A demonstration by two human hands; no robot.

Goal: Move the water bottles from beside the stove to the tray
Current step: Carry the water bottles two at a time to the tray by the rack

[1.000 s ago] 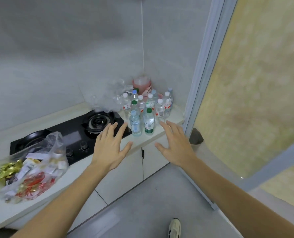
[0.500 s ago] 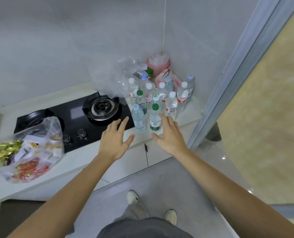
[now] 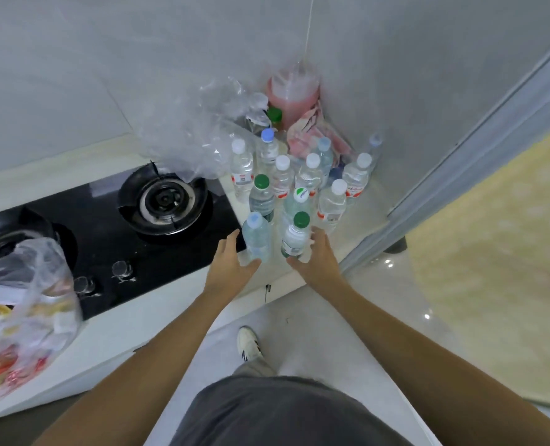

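Note:
Several clear water bottles (image 3: 299,185) with white, blue and green caps stand in the counter corner, right of the black gas stove (image 3: 132,233). My left hand (image 3: 230,268) wraps the front bottle with the pale blue cap (image 3: 257,235), thumb across its base. Beside it, my right hand (image 3: 320,260) holds the front green-capped bottle (image 3: 296,238) between thumb and fingers. Both bottles stand upright on the counter. No tray is in view.
Crumpled clear plastic (image 3: 199,130) and a pink-filled jug (image 3: 291,94) sit behind the bottles against the tiled wall. A plastic bag of snacks (image 3: 19,320) lies on the counter at the left. A grey door frame (image 3: 454,162) borders the counter on the right.
Both hands have moved forward from the counter edge onto the two front bottles, and the view has tilted further down and closer.

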